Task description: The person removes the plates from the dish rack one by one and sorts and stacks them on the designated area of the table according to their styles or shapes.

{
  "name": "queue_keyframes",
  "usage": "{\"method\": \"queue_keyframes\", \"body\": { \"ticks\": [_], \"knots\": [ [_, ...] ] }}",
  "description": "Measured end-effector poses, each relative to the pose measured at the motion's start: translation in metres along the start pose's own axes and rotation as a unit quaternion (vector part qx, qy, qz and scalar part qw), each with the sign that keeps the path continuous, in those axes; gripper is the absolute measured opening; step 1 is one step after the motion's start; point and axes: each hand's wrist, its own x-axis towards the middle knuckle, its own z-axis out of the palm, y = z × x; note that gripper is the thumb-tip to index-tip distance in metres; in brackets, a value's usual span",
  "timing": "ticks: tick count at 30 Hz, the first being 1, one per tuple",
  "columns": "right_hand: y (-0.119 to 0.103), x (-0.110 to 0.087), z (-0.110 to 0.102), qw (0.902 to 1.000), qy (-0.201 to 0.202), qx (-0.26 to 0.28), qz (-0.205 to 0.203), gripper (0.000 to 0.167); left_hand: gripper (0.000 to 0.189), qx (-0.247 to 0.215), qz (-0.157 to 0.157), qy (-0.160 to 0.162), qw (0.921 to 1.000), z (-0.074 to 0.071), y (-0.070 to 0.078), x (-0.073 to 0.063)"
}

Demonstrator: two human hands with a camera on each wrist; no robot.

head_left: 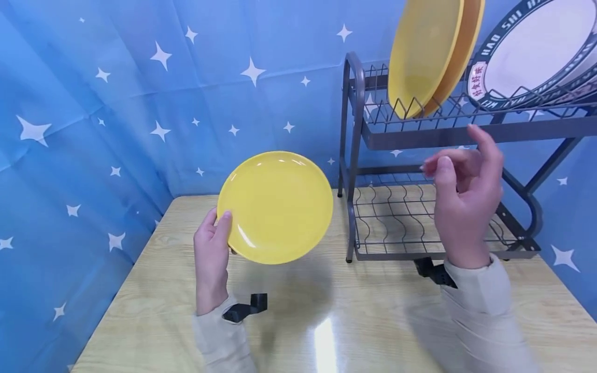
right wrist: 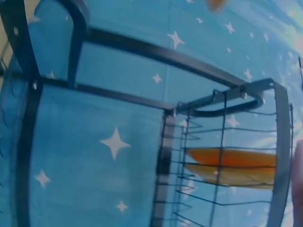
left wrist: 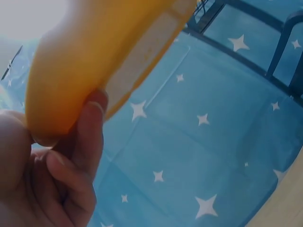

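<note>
Broadly, you face a blue cloth backdrop (head_left: 270,39) printed with white stars and creased in places, rising behind a pale wood-grain table (head_left: 154,290). A strip of glare lies on the tabletop near its front. On your right stands a dark two-tier metal rack (head_left: 410,138), its upper tier running out of the head view. Up there, white plates (head_left: 541,49) with dark lettered rims lean at the right, cut off by the frame edge; beside them yellow dishes (head_left: 422,57) stand on edge, their tops cropped.

Your yellow plate (head_left: 280,207) is held above the table, left of the rack and apart from it, its inner face toward you. Your left hand (head_left: 212,254) clamps its left edge, thumb over the rim, fingers behind. The plate hides those fingertips from the head view; the left wrist view shows one against the underside, which bright light partly washes out. Your right hand (head_left: 468,202) is raised before the rack, holding nothing, thumb and index finger apart, the other fingers loosely bent. In the right wrist view only blurred bits of it show, so you cannot read its fingers there.
</note>
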Motion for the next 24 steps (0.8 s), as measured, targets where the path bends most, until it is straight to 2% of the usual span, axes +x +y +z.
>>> {"method": "queue_keyframes", "body": {
  "ticks": [5, 10, 14, 18, 24],
  "knots": [
    [-0.004, 0.021, 0.002, 0.9980, -0.016, -0.041, -0.046, 0.045, 0.031, -0.003, -0.019, 0.046, 0.9988, -0.009, -0.008, 0.005],
    [-0.008, 0.033, 0.001, 0.9940, -0.044, -0.076, -0.065, 0.046, 0.029, 0.000, -0.030, 0.084, 0.9960, -0.014, -0.012, 0.008],
    [-0.009, 0.038, 0.000, 0.9899, -0.063, -0.103, -0.075, 0.046, 0.029, -0.002, -0.034, 0.099, 0.9945, -0.018, -0.015, 0.009],
    [-0.010, 0.046, 0.000, 0.9873, -0.063, -0.124, -0.077, 0.045, 0.030, 0.000, -0.048, 0.107, 0.9931, -0.022, -0.020, 0.010],
    [-0.012, 0.060, 0.002, 0.9807, -0.071, -0.168, -0.070, 0.047, 0.030, 0.005, -0.083, 0.115, 0.9899, -0.029, -0.038, 0.017]
  ]
}}
